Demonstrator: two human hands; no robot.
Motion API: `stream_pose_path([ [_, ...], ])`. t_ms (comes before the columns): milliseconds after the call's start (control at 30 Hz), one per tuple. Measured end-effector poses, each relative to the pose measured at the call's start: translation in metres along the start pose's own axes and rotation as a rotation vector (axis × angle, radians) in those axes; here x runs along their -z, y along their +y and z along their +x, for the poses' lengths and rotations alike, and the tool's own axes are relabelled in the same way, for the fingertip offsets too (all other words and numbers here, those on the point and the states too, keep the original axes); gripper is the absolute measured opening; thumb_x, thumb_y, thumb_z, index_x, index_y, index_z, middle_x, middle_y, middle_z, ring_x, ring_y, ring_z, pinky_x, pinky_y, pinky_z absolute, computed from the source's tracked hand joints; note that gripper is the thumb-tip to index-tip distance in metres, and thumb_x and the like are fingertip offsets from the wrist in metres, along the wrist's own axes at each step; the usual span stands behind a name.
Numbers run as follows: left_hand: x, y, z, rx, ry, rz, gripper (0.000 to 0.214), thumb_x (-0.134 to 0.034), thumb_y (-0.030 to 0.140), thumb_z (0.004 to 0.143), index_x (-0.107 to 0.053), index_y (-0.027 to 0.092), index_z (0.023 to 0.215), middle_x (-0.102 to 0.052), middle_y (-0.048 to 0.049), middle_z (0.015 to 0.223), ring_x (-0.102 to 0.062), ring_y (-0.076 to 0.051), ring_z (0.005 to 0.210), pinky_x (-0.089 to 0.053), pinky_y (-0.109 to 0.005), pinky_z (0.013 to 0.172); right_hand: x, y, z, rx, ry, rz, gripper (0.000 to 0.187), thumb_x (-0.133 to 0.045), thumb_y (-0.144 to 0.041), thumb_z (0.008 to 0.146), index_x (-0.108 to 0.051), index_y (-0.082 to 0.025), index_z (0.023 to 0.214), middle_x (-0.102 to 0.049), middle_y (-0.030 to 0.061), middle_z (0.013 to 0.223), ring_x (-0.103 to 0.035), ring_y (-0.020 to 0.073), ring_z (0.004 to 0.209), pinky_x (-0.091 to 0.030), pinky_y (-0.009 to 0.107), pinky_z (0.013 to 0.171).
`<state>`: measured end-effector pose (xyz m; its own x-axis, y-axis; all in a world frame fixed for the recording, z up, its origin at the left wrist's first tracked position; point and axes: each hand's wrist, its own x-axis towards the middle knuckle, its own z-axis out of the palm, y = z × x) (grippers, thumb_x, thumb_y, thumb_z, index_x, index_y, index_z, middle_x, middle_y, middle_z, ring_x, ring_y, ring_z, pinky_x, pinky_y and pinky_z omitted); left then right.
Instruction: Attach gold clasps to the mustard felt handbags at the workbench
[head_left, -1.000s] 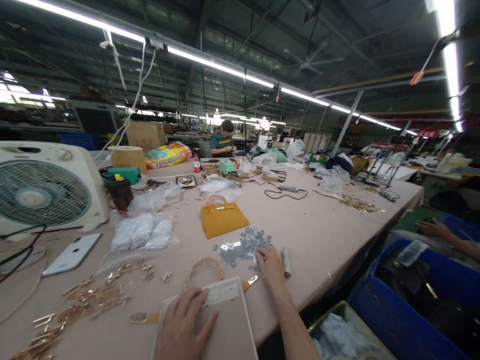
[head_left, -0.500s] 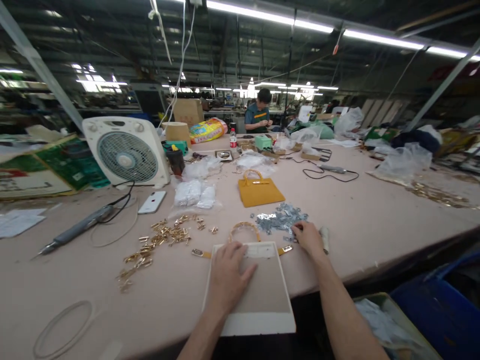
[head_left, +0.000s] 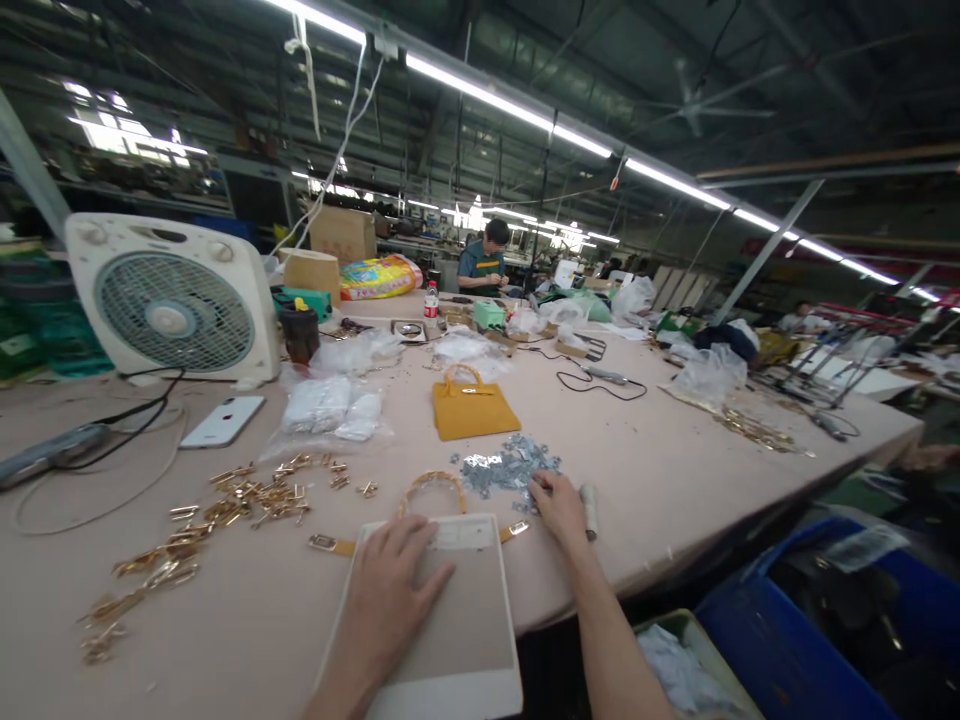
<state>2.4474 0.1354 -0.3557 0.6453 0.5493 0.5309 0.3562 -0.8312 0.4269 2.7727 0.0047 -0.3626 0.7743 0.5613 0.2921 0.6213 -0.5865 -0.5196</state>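
My left hand (head_left: 391, 592) lies flat with fingers spread on a white-framed beige board (head_left: 465, 640) at the table's near edge. Under the board lies a yellow bag piece with a curved handle (head_left: 431, 483) and gold-buckled straps (head_left: 325, 543). My right hand (head_left: 557, 505) rests at the near edge of a pile of small silver metal pieces (head_left: 508, 467), fingers curled and pinching among them; what it holds is too small to name. A small pale cylinder (head_left: 589, 509) lies just right of that hand.
A finished yellow handbag (head_left: 472, 411) lies beyond the silver pile. Gold hardware (head_left: 225, 510) is scattered to the left, near a white phone (head_left: 223, 421), bagged white parts (head_left: 330, 412) and a fan (head_left: 174, 303). A person (head_left: 484, 262) works at the far end. Blue bins (head_left: 825, 620) stand at right.
The head camera swung left and then partly back right. My left hand stays flat on the board; my right hand stays at the silver pile.
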Motion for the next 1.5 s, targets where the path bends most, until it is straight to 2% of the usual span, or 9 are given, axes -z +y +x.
stream_pose_path([
  [233,0.002,-0.001,-0.003,0.001,0.002,-0.009,0.042,-0.075,0.040,0.089,-0.067,0.031,0.130,-0.067,-0.0034,0.134,-0.056,-0.032,0.126,-0.046,-0.055,0.110,0.003,-0.002,0.006,0.031,-0.041,0.005,0.037,-0.054,-0.040,0.097,-0.078,-0.025,0.120,-0.074,0.0094,0.114,-0.067,0.0252,0.109,-0.047,0.034,0.099],
  [500,0.005,-0.001,-0.004,-0.009,0.034,-0.027,0.042,-0.077,0.037,0.088,-0.067,0.031,0.128,-0.068,-0.0029,0.132,-0.058,-0.032,0.124,-0.050,-0.055,0.107,0.004,-0.011,0.013,0.036,-0.096,-0.019,0.023,-0.061,-0.033,0.093,-0.081,-0.028,0.102,-0.075,0.0051,0.102,-0.069,0.0230,0.096,-0.047,0.031,0.088],
  [667,0.008,0.000,-0.005,-0.032,0.070,-0.035,0.041,-0.078,0.033,0.087,-0.067,0.031,0.126,-0.069,-0.0043,0.130,-0.061,-0.032,0.121,-0.053,-0.054,0.104,0.001,-0.009,0.015,0.002,-0.074,-0.011,0.020,-0.059,-0.031,0.092,-0.077,-0.024,0.094,-0.074,0.0054,0.097,-0.068,0.0213,0.087,-0.046,0.029,0.079],
  [800,0.009,0.005,-0.006,-0.040,0.066,-0.019,0.040,-0.077,0.028,0.087,-0.066,0.028,0.126,-0.066,-0.0068,0.134,-0.055,-0.034,0.129,-0.050,-0.058,0.109,-0.005,-0.006,0.007,-0.019,-0.011,0.034,0.023,-0.053,-0.033,0.095,-0.074,-0.022,0.094,-0.074,0.0081,0.099,-0.066,0.0237,0.093,-0.045,0.032,0.085],
  [900,0.012,0.016,-0.002,-0.092,0.005,-0.034,0.040,-0.071,0.019,0.089,-0.064,0.026,0.128,-0.063,-0.0079,0.140,-0.047,-0.034,0.139,-0.045,-0.057,0.115,-0.010,-0.003,0.000,-0.042,0.060,0.096,0.030,-0.048,-0.035,0.097,-0.072,-0.020,0.107,-0.072,0.0122,0.109,-0.064,0.0270,0.102,-0.044,0.035,0.093],
  [1000,0.011,0.035,0.011,-0.126,-0.155,-0.096,0.046,-0.075,0.022,0.088,-0.062,0.025,0.132,-0.063,-0.0085,0.137,-0.052,-0.031,0.132,-0.047,-0.051,0.113,-0.014,-0.001,-0.003,-0.034,0.117,0.175,0.037,-0.045,-0.038,0.099,-0.071,-0.020,0.117,-0.069,0.0138,0.118,-0.062,0.0285,0.111,-0.043,0.038,0.101],
  [1167,-0.002,0.055,0.038,-0.035,-0.347,-0.076,0.032,-0.082,0.038,0.085,-0.073,0.023,0.112,-0.069,-0.0073,0.119,-0.060,-0.030,0.113,-0.052,-0.047,0.096,-0.011,0.004,-0.002,0.000,0.217,0.292,0.038,-0.045,-0.046,0.098,-0.072,-0.020,0.106,-0.068,0.0123,0.108,-0.059,0.0279,0.109,-0.043,0.040,0.104],
  [1300,-0.004,0.055,0.048,0.000,-0.369,-0.077,0.016,-0.079,0.038,0.088,-0.076,0.025,0.097,-0.070,-0.0041,0.108,-0.061,-0.027,0.105,-0.049,-0.041,0.088,-0.007,0.006,-0.004,-0.038,0.318,0.397,0.046,-0.044,-0.055,0.098,-0.069,-0.017,0.107,-0.065,0.0101,0.097,-0.060,0.0249,0.091,-0.049,0.037,0.087],
  [1500,-0.001,0.055,0.045,-0.084,-0.384,0.002,0.017,-0.071,0.039,0.095,-0.069,0.023,0.096,-0.071,-0.0044,0.109,-0.060,-0.028,0.103,-0.044,-0.042,0.084,-0.006,0.002,-0.011,-0.117,0.353,0.575,0.053,-0.053,-0.065,0.094,-0.065,-0.016,0.111,-0.061,0.0026,0.081,-0.058,0.0185,0.066,-0.049,0.031,0.063],
])
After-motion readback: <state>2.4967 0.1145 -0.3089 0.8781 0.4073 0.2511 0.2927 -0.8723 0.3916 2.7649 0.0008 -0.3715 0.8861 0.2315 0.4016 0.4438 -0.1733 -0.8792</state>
